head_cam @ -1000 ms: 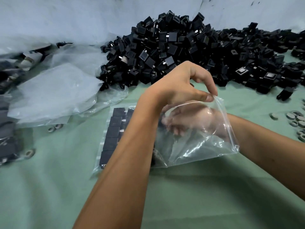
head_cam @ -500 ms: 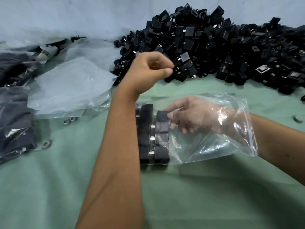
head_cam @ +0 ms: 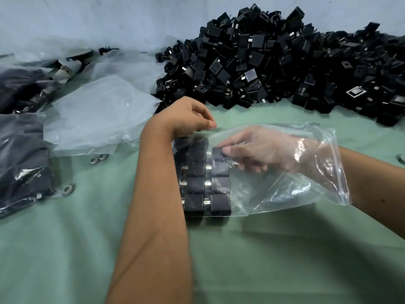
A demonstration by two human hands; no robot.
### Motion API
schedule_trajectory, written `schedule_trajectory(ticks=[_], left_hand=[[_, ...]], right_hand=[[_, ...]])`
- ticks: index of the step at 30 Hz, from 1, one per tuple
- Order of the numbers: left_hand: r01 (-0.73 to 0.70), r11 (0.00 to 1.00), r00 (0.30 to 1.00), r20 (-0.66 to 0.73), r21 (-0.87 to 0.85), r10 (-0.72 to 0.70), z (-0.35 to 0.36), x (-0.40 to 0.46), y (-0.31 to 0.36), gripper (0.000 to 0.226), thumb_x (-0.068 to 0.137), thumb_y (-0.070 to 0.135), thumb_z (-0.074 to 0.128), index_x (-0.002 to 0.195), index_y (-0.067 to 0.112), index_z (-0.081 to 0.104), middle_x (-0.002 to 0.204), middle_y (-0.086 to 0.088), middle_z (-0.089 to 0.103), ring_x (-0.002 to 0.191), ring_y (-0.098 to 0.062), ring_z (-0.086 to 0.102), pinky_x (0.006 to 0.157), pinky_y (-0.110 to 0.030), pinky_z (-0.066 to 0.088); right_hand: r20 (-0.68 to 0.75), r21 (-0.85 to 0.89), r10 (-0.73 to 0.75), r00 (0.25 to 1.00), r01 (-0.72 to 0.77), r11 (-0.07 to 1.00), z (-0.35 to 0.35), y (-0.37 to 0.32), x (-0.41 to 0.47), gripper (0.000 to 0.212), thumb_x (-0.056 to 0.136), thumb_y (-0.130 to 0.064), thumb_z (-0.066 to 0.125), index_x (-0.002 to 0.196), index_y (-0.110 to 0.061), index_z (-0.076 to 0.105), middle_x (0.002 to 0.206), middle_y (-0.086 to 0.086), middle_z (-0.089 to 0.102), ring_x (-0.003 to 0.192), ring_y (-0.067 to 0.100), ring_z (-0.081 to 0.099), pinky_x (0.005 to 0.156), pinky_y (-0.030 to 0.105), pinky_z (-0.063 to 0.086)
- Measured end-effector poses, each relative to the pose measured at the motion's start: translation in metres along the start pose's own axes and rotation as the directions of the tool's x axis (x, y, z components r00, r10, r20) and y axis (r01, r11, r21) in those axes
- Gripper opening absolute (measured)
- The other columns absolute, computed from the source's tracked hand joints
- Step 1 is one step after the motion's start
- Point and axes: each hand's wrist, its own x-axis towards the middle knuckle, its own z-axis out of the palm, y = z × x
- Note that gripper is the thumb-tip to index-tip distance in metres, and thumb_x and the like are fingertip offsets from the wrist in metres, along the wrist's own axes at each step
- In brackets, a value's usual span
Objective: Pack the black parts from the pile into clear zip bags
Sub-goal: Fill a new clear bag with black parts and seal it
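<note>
Head view: the person's two forearms reach over a green surface (head_cam: 65,249), nearest things first.
Change since half a second ago: the left hand (head_cam: 186,118) has come down from in front of the pile to the bag's far edge; the right hand (head_cam: 263,150) remains inside the bag, with its part now set at the top of the second column.
Clear zip bag (head_cam: 285,189): lies flat on the surface in the middle, mouth toward the right, crinkled and glossy; one such bag is being filled.
Packed parts (head_cam: 205,183): small black blocks with silver metal tabs, lined up in two columns at the bag's closed left end; four show in the right column, while the left column is partly hidden behind the left forearm.
Right hand: inside the bag up to the wrist, fingers (head_cam: 221,149) pinching the topmost black part of the right column.
Left hand: fingers curled, fingertips and thumb pinching the bag's far edge.
Rings (head_cam: 97,159): at least three small metal ones lie on the surface to the left.
Empty bags (head_cam: 98,115): a loose stack of clear plastic, left of the hands; count cannot be told.
Filled bags (head_cam: 22,161): dark packed ones at the left edge.
Pile (head_cam: 274,66): a big heap of black parts, far too many to count, against the pale wall (head_cam: 109,18) at the back.
</note>
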Motion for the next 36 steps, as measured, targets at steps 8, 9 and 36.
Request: schedule_trajectory(ticks=[8, 9, 36], left_hand=[[0.047, 0.999, 0.994, 0.104, -0.012, -0.046, -0.005, -0.001, -0.008, 0.009, 0.085, 0.006, 0.081, 0.080, 0.013, 0.080, 0.069, 0.003, 0.075, 0.061, -0.001, 0.069, 0.059, -0.012, 0.052], [0.045, 0.999, 0.993, 0.110, -0.004, -0.044, -0.005, -0.001, -0.008, 0.007, 0.085, 0.006, 0.081, 0.081, 0.013, 0.080, 0.071, 0.002, 0.076, 0.062, -0.001, 0.069, 0.059, -0.012, 0.052], [0.058, 0.995, 0.993, 0.101, 0.081, -0.066, -0.004, 0.001, -0.007, 0.006, 0.083, 0.013, 0.084, 0.081, 0.018, 0.080, 0.077, 0.001, 0.078, 0.063, -0.004, 0.069, 0.063, -0.024, 0.053]], right_hand=[[0.020, -0.117, -0.007, 1.000, 0.009, 0.993, 0.002, -0.010, -0.001, 0.031, 0.102, -0.038, 0.060, 0.082, -0.052, 0.078, 0.061, -0.004, 0.069, 0.038, 0.003, 0.049, 0.040, 0.016, 0.038], [0.013, -0.133, -0.017, 1.000, 0.019, 0.991, 0.003, -0.011, -0.002, 0.037, 0.103, -0.038, 0.059, 0.074, -0.054, 0.076, 0.062, -0.005, 0.070, 0.038, 0.003, 0.049, 0.042, 0.018, 0.039], [0.081, -0.052, -0.244, 0.966, 0.249, 0.967, 0.006, 0.000, 0.004, 0.015, 0.095, -0.039, 0.069, 0.097, -0.053, 0.072, 0.073, -0.008, 0.076, 0.050, 0.001, 0.063, 0.044, 0.011, 0.044]])
